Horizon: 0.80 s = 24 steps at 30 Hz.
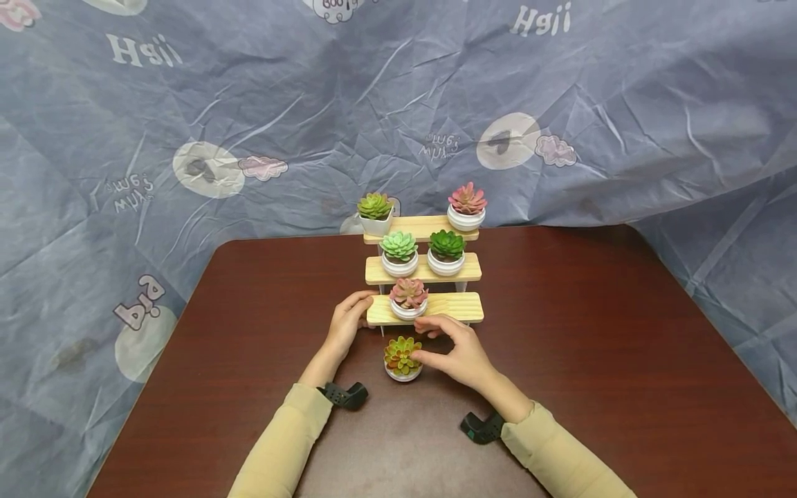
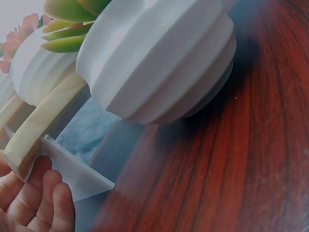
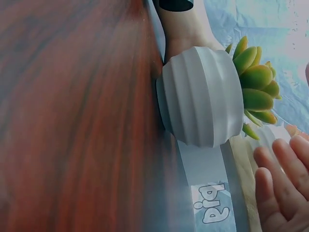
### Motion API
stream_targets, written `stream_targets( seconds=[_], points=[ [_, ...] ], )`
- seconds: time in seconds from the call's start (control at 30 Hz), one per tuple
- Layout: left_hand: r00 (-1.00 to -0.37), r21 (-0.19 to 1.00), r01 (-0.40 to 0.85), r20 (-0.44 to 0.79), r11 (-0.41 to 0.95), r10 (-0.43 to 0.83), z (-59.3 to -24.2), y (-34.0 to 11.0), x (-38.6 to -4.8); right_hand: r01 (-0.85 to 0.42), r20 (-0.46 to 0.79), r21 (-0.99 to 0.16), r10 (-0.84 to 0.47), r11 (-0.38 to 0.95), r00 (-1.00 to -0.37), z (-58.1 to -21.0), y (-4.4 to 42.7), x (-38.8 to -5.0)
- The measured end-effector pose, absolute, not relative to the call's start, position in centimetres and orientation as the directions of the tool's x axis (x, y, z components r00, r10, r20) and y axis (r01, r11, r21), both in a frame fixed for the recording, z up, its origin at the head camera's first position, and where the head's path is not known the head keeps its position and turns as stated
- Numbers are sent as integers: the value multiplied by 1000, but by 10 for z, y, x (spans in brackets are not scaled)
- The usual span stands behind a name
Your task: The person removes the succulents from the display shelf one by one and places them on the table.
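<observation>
A three-tier wooden plant stand [image 1: 457, 306] stands near the back of the table. My left hand [image 1: 346, 325] grips the left end of its lowest shelf; in the left wrist view, curled fingers [image 2: 41, 193] lie under the board beside a clear support. A green-orange succulent in a ribbed white pot [image 3: 203, 96] stands on the table in front of the stand. Over that plant's right side is my right hand [image 1: 459, 351], thumb near the leaves and fingers loosely bent, gripping nothing visible. Just beyond its fingertips, a pink potted succulent [image 1: 409, 299] sits on the lowest shelf.
A pale green succulent [image 1: 399, 247] and a dark green one [image 1: 446, 245] share the middle shelf. On the top shelf are a green plant in an angular pot [image 1: 375, 216] and a pink one [image 1: 467, 207]. A grey-blue printed cloth [image 1: 311, 138] hangs behind the brown table [image 1: 560, 311].
</observation>
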<state>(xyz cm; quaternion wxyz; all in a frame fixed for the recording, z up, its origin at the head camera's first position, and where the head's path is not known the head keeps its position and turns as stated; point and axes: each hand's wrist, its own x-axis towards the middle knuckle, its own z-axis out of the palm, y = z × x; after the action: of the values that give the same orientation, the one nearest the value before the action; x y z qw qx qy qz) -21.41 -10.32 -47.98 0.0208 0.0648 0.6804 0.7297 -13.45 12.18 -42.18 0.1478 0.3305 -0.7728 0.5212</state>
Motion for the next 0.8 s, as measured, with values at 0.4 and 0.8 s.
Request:
stream_targets(
  seconds=[0.4,0.8],
  points=[
    [-991,995,63,70,-71,110,-487,-103,-217,-635,595,-716,-221,291,-773,-418,119,-138],
    [-990,993,81,91,-89,110,-488,-102,-218,-581,577,-755,-115,303,-809,-417,116,-144]
  ],
)
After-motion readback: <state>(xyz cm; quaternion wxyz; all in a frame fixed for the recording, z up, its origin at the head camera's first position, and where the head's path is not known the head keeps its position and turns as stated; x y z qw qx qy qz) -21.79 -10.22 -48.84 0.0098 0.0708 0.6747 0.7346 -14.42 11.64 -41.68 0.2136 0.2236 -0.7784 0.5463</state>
